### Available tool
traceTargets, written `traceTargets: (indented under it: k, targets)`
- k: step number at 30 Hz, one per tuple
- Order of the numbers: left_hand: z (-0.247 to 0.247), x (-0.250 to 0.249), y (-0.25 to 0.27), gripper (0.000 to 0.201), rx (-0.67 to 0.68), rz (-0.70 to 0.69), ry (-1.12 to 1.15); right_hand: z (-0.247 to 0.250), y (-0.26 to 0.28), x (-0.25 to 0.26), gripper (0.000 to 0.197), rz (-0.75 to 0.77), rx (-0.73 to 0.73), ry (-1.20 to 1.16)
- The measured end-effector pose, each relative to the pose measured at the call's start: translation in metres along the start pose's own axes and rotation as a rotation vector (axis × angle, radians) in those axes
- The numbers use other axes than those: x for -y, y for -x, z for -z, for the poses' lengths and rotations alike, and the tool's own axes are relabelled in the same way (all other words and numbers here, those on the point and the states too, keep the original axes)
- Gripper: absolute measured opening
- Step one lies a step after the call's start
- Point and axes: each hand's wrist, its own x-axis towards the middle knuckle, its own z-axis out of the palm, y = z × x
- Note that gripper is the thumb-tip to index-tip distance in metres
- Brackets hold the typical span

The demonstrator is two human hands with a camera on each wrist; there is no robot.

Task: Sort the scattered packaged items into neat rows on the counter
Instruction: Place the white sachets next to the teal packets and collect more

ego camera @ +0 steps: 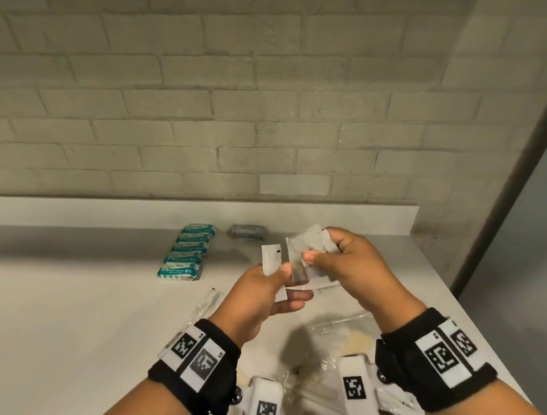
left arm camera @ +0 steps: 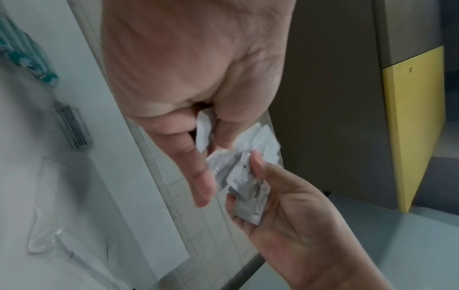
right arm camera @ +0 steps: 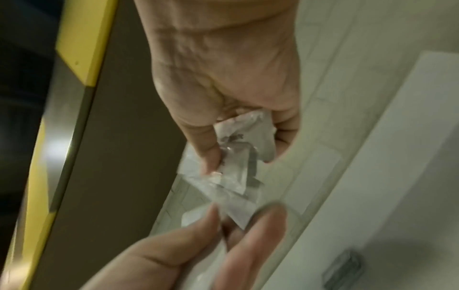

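Observation:
Both hands are raised above the white counter (ego camera: pixel 78 321). My left hand (ego camera: pixel 288 281) pinches one small white sachet (ego camera: pixel 271 260) between thumb and fingers; the left wrist view shows the sachet (left arm camera: pixel 203 133) in that pinch. Close to its right, my right hand (ego camera: pixel 317 246) grips a crumpled bunch of white sachets (ego camera: pixel 304 245), seen up close as the bunch (right arm camera: pixel 244 141) and from the other side as the bunch (left arm camera: pixel 248 176). The two hands nearly touch. A row of teal packs (ego camera: pixel 189 251) lies near the back wall, with a grey pack (ego camera: pixel 247 231) to its right.
Clear plastic packets lie on the counter: a long one (ego camera: pixel 207 302) left of my left hand, others (ego camera: pixel 340 325) below my right hand. The counter ends at the right edge (ego camera: pixel 470 316) beside a grey and yellow panel (left arm camera: pixel 417 117). A brick wall (ego camera: pixel 225 113) backs it.

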Motion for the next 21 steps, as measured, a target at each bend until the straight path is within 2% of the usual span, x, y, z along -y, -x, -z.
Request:
traceTargets:
  k: [2,3,5,6,8,11,14,16,18,20,21]
  targets:
    - [0.003,-0.002,-0.004,0.028,-0.041,0.051,0.092,0.006,-0.001,0.0,0.024,0.154,0.038,0.204]
    - [0.006,-0.002,-0.006,0.024,-0.06,0.056,0.144,0.008,0.0,-0.001,0.028,0.182,0.101,0.274]
    - [0.009,-0.003,-0.01,0.023,-0.1,0.017,0.19,0.009,0.006,-0.008,0.035,0.166,0.22,0.364]
    - [0.01,-0.004,-0.011,0.025,-0.125,-0.014,0.182,0.008,0.008,-0.013,0.037,0.127,0.231,0.394]
    - [0.012,-0.005,-0.013,0.022,-0.19,-0.077,0.148,0.009,0.01,-0.019,0.029,0.007,0.167,0.317]
    - [0.011,-0.004,-0.011,0.016,-0.248,-0.13,0.113,0.015,0.009,-0.016,0.018,-0.163,0.005,-0.016]
    - [0.004,0.0,-0.011,0.015,-0.194,-0.144,0.1,0.004,0.007,-0.013,0.022,-0.214,0.085,-0.178]
    - [-0.001,0.003,-0.013,0.011,-0.158,-0.145,0.098,-0.011,0.006,-0.019,0.028,-0.194,0.1,-0.094]
    - [0.0,0.006,-0.014,0.013,-0.141,-0.139,0.077,-0.022,0.005,-0.023,0.028,-0.18,0.009,0.038]
    - [0.004,0.006,-0.012,0.01,-0.138,-0.115,0.05,-0.023,0.004,-0.026,0.028,-0.209,-0.069,0.046]
    - [0.007,0.005,-0.01,0.014,-0.144,-0.093,0.039,-0.021,0.003,-0.028,0.029,-0.227,-0.09,0.035]
